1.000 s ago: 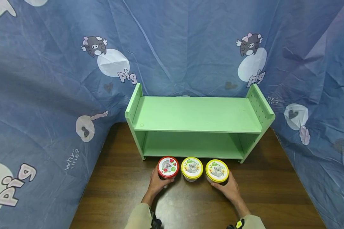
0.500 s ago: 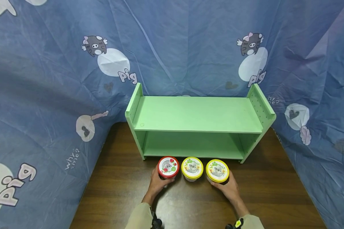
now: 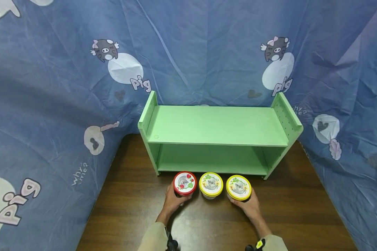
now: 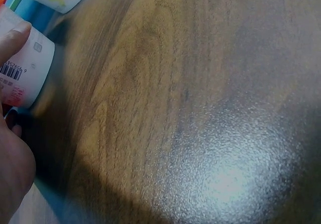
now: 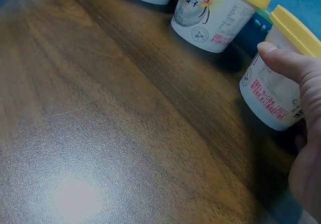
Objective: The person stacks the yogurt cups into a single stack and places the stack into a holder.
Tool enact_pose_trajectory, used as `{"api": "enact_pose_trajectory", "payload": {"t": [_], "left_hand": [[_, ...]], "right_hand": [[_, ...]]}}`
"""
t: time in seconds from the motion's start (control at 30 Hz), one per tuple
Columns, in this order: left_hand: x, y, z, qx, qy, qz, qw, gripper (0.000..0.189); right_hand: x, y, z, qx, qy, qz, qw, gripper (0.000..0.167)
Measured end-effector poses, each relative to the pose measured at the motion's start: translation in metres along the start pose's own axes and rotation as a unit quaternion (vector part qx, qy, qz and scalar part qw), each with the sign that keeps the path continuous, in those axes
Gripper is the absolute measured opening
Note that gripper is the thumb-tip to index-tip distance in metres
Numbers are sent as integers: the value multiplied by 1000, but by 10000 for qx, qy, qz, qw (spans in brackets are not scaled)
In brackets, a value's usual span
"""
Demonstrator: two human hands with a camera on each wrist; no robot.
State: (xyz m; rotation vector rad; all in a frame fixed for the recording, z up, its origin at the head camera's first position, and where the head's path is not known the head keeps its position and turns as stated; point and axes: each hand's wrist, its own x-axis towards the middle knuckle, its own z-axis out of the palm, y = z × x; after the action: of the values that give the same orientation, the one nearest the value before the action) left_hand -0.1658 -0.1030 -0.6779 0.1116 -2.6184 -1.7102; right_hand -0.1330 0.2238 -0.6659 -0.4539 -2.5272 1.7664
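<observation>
Three lidded tubs stand in a row on the wooden table. My left hand (image 3: 172,202) grips the red-lidded tub (image 3: 184,183) at the row's left end, thumb along its near side. In the left wrist view that tub (image 4: 31,58) shows a barcode on its pale wall. My right hand (image 3: 250,205) holds the yellow-lidded tub (image 3: 238,187) at the right end; in the right wrist view the thumb lies across this tub (image 5: 271,91). Between them stands another yellow-lidded tub (image 3: 211,184), untouched, with a flower print (image 5: 210,15) on its side.
A green two-tier shelf (image 3: 216,125) stands right behind the tubs, with raised side panels. Blue cloth (image 3: 188,52) with pig prints hangs behind and on both sides. The brown wooden table (image 3: 207,226) reaches toward the person.
</observation>
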Motion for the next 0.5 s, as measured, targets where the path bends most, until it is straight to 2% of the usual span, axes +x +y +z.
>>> {"api": "enact_pose_trajectory", "payload": {"t": [0.5], "left_hand": [[0,-1,0,-60,53,28,10000,92]], "right_hand": [[1,1,-1,-161,24,-4,9999,96]]}}
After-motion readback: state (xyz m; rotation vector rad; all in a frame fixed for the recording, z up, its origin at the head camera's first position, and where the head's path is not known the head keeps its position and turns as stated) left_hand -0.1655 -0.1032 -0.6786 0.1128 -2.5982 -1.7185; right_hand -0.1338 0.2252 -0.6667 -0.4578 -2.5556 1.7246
